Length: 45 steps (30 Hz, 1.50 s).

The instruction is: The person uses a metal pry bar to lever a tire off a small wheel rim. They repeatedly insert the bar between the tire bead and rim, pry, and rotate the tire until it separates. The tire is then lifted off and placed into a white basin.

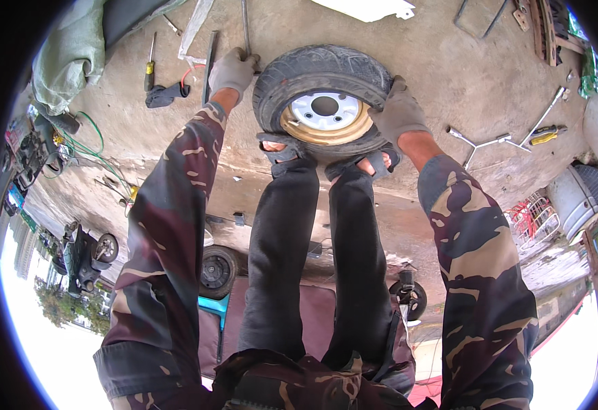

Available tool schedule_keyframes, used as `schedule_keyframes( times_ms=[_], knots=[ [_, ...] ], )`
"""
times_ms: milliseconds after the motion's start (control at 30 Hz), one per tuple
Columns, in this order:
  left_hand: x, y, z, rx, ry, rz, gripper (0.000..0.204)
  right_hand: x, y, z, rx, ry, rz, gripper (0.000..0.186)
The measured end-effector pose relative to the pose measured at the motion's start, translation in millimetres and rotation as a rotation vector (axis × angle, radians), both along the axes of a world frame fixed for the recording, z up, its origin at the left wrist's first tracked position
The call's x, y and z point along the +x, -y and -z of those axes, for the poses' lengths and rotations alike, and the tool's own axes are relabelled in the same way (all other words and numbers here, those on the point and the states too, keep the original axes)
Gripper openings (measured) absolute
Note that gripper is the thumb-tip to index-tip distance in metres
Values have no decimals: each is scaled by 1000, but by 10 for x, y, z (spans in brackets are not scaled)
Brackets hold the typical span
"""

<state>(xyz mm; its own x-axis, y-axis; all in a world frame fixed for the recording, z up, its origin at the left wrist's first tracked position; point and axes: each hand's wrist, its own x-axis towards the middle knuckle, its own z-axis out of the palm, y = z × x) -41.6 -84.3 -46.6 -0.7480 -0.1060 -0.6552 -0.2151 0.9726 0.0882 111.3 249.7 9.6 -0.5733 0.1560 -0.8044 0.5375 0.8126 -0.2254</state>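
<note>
Head view: wheel (341,106), face tilted toward wearer, widest left-to-right; any lettering illegible. Right hand (400,115): grip on wheel's edge. Left hand (233,74): curled; grip contents cannot be told.

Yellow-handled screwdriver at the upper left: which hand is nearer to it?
The left. The left hand is to the right of the screwdriver, with a dark bar between them; the right hand is much farther right, at the tyre's right side.
</note>
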Motion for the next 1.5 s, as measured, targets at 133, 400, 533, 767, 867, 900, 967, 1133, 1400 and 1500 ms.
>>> schedule_keyframes(
  times_ms=[133,400,533,767,867,900,967,1133,1400,1500],
  knots=[
    [65,49,-85,55,-85,68,40,-50,-4,-22,-5,10,-1,80],
    [70,-32,-135,177,-266,281,43,-85,-1,-93,-7,27,-14,81],
    [87,-15,-179,172,-306,333,41,-93,-13,-117,-7,44,-13,81],
    [66,-104,-309,136,-250,303,32,-49,-22,-50,-22,5,-1,84],
    [69,-97,-457,168,-332,504,28,-19,-10,-26,-17,8,9,85],
    [68,-96,-494,178,-367,570,28,-13,-7,-22,-12,7,10,85],
    [53,-113,-513,188,-366,618,26,-7,-3,-14,-16,-5,13,85],
    [-1,-283,-301,93,-295,439,27,-18,-11,-1,1,27,3,86],
    [33,-59,-498,280,-225,643,21,-20,0,20,23,48,-10,88],
    [61,-5,-586,267,-209,781,19,-13,-2,15,27,32,-2,90]
  ],
)
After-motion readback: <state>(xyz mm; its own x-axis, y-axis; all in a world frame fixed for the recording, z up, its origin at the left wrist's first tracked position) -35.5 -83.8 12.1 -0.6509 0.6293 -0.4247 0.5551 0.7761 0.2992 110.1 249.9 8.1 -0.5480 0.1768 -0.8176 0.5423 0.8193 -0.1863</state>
